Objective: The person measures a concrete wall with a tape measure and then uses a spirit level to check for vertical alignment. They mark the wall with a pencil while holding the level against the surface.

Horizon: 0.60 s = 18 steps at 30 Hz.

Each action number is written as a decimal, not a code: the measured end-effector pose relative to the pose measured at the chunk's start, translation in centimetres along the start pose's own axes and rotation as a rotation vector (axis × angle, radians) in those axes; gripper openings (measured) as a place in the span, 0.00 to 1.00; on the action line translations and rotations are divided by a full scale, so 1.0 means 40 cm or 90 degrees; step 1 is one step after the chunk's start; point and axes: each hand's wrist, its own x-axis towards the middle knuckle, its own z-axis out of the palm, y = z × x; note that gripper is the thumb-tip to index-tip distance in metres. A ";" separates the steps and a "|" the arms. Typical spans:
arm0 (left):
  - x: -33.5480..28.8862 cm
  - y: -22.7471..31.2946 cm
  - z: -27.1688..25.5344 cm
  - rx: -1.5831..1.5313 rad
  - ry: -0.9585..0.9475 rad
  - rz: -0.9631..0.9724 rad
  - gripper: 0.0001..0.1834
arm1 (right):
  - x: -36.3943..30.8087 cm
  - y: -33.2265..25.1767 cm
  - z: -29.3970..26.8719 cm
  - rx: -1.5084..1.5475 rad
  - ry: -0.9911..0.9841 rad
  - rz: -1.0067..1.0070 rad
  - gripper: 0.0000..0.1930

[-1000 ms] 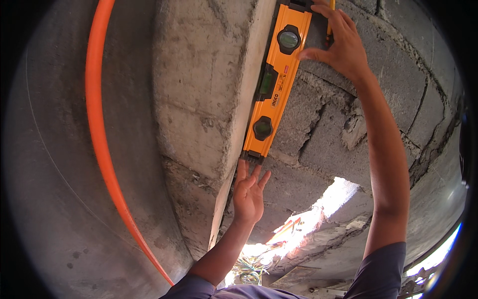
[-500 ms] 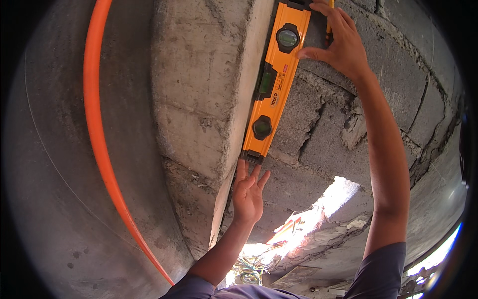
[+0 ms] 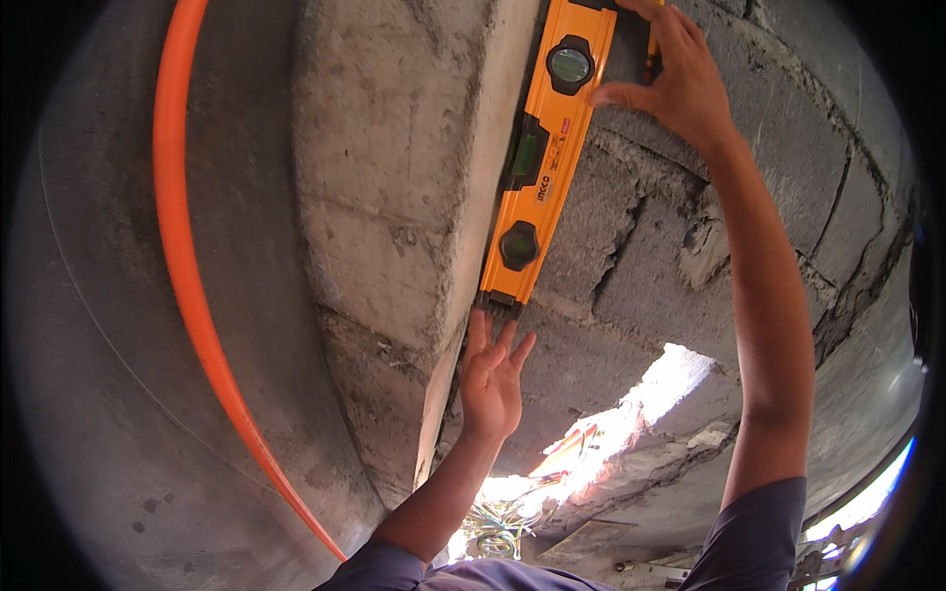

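Observation:
A spirit level (image 3: 555, 163) in orange-yellow with black end caps and three vials stands steeply tilted against the block wall, along the edge of the concrete column. At its lower end is my left hand (image 3: 491, 394), fingers outstretched and apart, the fingertips touching the black end cap. Higher up, my right hand (image 3: 685, 89) grips the level near its top, the thumb pressed on its right edge and the fingers reaching over the upper end. A thin yellow pencil (image 3: 652, 44) points downward, tucked in the right hand's fingers. The level's topmost end is partly cut off by the frame.
The concrete column (image 3: 384, 167) juts out left of the level. An orange conduit (image 3: 187, 266) curves down on the left. Rough grey block wall (image 3: 641, 266) with cracked joints lies to the right. Below, a bright opening (image 3: 631, 414) shows, near a tangle of wires (image 3: 498, 527).
The level has shifted slightly upward in the picture, with the left fingertips following its lower end. Both hands keep nearly the same pose.

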 end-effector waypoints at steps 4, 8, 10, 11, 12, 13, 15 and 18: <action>-0.001 0.001 0.000 0.001 -0.016 0.013 0.43 | 0.000 -0.002 -0.002 0.008 0.006 -0.004 0.56; -0.001 0.001 -0.001 -0.003 0.001 0.002 0.43 | 0.001 0.000 -0.003 0.012 0.006 -0.011 0.56; 0.000 0.000 -0.002 -0.003 0.005 0.003 0.43 | 0.002 0.002 -0.003 0.010 0.004 -0.016 0.56; -0.001 0.000 -0.003 0.002 0.010 0.002 0.44 | 0.002 0.002 -0.003 0.011 0.002 -0.015 0.56; -0.002 0.000 -0.003 0.007 0.016 0.002 0.44 | 0.003 0.002 -0.003 0.013 0.000 -0.013 0.56; -0.002 0.000 -0.004 0.011 0.021 0.001 0.44 | 0.003 0.002 -0.004 -0.003 0.000 -0.019 0.56; -0.003 0.002 -0.007 0.030 0.037 -0.008 0.44 | 0.004 0.002 -0.005 -0.034 0.003 -0.032 0.55; -0.005 0.008 -0.011 0.054 0.029 -0.016 0.45 | 0.002 0.008 -0.006 0.010 -0.004 -0.022 0.55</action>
